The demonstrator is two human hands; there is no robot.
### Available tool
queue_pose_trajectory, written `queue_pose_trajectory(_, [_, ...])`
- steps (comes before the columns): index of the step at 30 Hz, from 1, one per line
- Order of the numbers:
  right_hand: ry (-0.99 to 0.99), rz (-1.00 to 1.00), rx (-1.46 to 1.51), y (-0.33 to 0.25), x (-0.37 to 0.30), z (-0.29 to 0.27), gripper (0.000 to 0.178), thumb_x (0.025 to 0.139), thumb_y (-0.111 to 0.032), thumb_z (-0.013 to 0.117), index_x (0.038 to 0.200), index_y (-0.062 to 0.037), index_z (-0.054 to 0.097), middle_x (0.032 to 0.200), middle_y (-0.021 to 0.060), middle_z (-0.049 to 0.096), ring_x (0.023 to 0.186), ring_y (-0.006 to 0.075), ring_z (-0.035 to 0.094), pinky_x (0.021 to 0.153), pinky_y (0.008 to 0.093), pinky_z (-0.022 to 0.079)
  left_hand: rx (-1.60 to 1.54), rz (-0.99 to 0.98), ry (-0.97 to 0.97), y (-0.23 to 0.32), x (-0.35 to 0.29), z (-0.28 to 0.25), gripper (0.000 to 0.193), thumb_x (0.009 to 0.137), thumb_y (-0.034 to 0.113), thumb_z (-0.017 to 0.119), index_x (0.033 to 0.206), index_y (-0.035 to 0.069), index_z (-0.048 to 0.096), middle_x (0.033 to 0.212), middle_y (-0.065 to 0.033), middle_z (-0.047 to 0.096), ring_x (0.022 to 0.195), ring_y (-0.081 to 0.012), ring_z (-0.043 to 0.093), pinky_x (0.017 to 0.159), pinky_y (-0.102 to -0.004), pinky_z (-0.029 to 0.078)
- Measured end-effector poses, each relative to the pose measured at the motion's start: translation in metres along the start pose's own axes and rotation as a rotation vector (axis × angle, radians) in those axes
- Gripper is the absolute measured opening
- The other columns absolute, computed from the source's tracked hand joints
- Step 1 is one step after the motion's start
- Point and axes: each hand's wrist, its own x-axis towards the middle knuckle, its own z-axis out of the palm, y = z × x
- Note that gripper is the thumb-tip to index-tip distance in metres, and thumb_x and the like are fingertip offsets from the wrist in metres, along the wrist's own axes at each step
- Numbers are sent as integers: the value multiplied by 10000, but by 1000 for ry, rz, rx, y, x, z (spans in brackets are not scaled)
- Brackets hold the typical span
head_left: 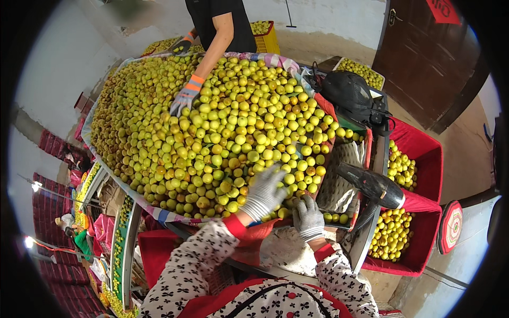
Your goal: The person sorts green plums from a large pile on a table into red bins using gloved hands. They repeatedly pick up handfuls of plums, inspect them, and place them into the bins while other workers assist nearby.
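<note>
A big heap of yellow-green jujubes, some with brown patches, fills a cloth-lined table. My left hand, in a grey striped glove, reaches over the near edge of the heap. Its fingers are stretched out and a little blurred, with no fruit visibly gripped. To its right, my right hand, gloved alike, rests at the heap's near right corner, fingers apart and pointing at the fruit. What lies under its fingertips is partly hidden. Across the table, another person's gloved hand with an orange cuff touches the heap.
A black hair dryer lies on the right side, beside a grey textured sheet. Behind it sits a black bag-like object. Two red-lined bins hold jujubes at the right. A yellow crate stands behind; a curved conveyor runs at left.
</note>
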Motion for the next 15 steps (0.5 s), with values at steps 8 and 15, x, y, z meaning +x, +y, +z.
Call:
queue_pose_trajectory(8, [-43,68,17,-16,9,-12,303,798,-132,663,1095,-118,607,1148,183,551,971,394,596,756,449,546,441,-146,238,-154,123,-81,446,823,189,642,1249,113,535,1309,-170,502,1164,-397,491,1000,-454,431])
queue_pose_trajectory(15, [-31,45,-95,-9,4,-10,346,757,-173,707,1090,-143,617,1116,177,568,931,359,623,691,426,558,589,-647,-129,-194,274,-71,437,870,188,596,1302,184,527,1360,-63,491,1200,-310,536,978,-438,455])
